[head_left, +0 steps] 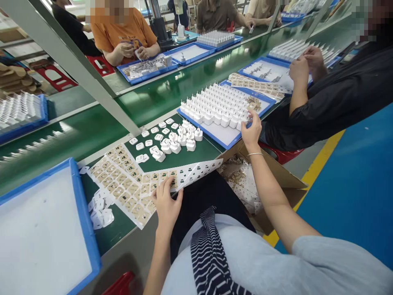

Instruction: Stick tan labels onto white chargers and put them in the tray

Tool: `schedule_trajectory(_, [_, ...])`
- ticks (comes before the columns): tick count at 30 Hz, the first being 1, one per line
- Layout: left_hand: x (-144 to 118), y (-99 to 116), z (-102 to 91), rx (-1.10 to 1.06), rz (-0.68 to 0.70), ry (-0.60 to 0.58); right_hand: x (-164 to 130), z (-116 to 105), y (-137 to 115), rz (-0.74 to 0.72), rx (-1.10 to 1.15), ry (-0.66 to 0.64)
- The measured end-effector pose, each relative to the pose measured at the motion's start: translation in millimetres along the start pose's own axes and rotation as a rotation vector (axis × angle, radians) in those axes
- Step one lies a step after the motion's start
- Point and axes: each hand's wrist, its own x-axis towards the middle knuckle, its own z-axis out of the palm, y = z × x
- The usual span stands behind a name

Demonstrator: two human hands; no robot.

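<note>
Left hand [166, 201] on sticker sheet [188, 175]; right hand [252, 130] at white plugs [216, 104].

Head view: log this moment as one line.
left hand: on sticker sheet | right hand: at plug rows in blue tray | loose plugs: on green worktop

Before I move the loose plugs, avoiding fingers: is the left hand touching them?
Apart: the head view shows green tabletop between left hand and loose plugs.

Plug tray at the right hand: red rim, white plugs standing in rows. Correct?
Not the rim: the head view shows that the tray at the right hand has a blue one. The white plugs do stand in rows.
</note>
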Motion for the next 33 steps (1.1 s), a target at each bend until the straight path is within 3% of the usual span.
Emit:
schedule_trajectory(7, [0, -2, -5.2, -0.127, 0.018, -0.007, 2, -11, -26, 0.105, 0.028, -0.001])
schedule_trajectory(12, [-2, 1, -13.7, -0.282, 0.117, 0.278, -16, -47, -84, 0.037, 0.223, 0.107])
schedule_trajectory(14, [0, 12, -19.7, -0.324, 0.169, 0.323, -36, -60, -117, 0.042, 0.392, 0.056])
schedule_trajectory(16, [3, 29, -26.7, -0.405, 0.185, 0.256, -63, -69, -149, 0.079, 0.582, -0.087])
schedule_trajectory(19, [10, 56, -34.7, -0.58, 0.149, 0.008, -106, -77, -188, 0.145, 0.8, -0.31])
schedule_trajectory(23, [13, 78, -34.1, -1.003, 0.002, -0.256, -141, -88, -215, 0.221, 0.938, -0.513])
schedule_trajectory(26, [12, 82, -29.8, -1.367, -0.145, -0.315, -139, -94, -220, 0.315, 1.071, -0.526])
schedule_trajectory(29, [13, 80, -28.5, -1.637, -0.307, -0.368, -125, -95, -218, 0.501, 1.135, -0.505])
schedule_trajectory(31, [13, 77, -29.0, -1.701, -0.427, -0.387, -118, -94, -217, 0.642, 1.14, -0.576])
schedule_trajectory(33, [15, 72, -29.7, -1.706, -0.508, -0.371, -115, -91, -215, 0.763, 1.158, -0.724])
